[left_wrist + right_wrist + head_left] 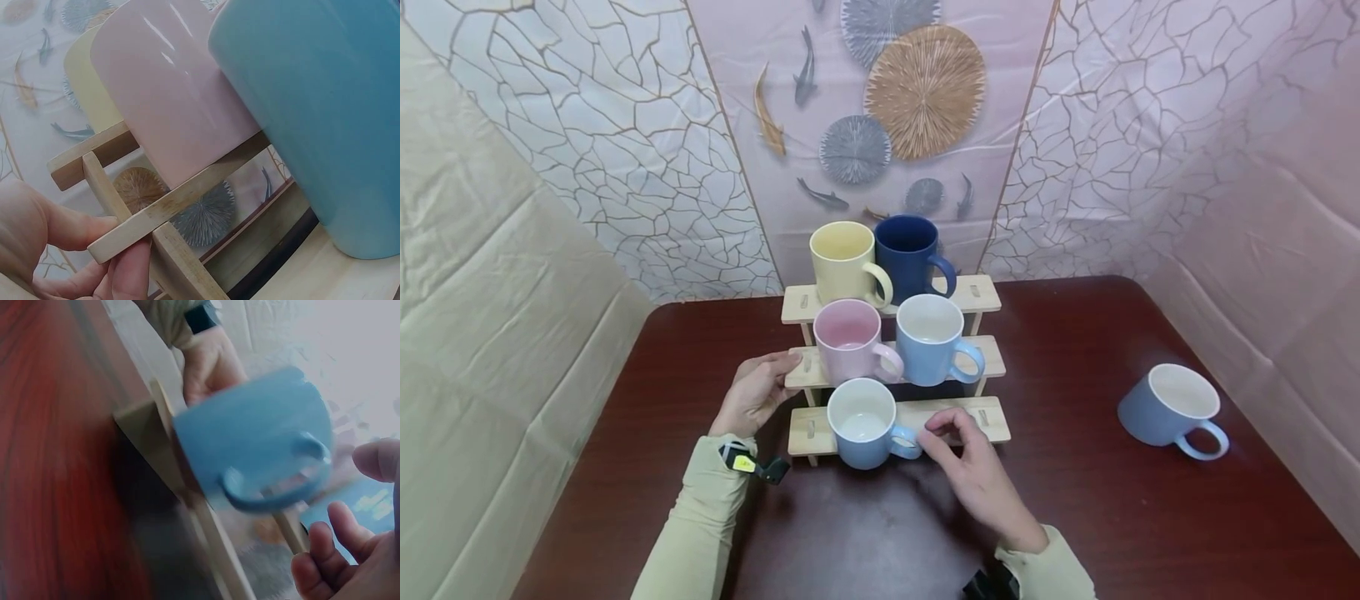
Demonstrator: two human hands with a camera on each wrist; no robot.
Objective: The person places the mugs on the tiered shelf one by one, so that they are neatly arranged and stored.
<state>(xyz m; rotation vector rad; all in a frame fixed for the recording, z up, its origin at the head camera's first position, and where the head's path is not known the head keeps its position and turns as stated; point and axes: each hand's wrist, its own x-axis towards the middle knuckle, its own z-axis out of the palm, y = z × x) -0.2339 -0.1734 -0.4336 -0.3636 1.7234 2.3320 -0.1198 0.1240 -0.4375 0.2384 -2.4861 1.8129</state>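
A wooden three-tier rack [951, 412] stands on the table. My left hand [752, 393] pinches the left end of its middle tier between thumb and fingers, plain in the left wrist view. On the bottom tier sits a light blue mug [865, 454] with a white inside, its handle to the right. My right hand [973, 475] is beside that handle; the right wrist view shows a gap between its loosely bent fingers [322, 540] and the mug. A pink mug [848, 354] and another light blue mug [925, 354] occupy the middle tier.
The top tier bears a yellow mug [842, 271] and a dark blue mug [904, 262]. Farther right on the dark red-brown table [1075, 350] is a blue mug [1157, 412]. Fabric walls [1262, 208] enclose the table at the back and sides.
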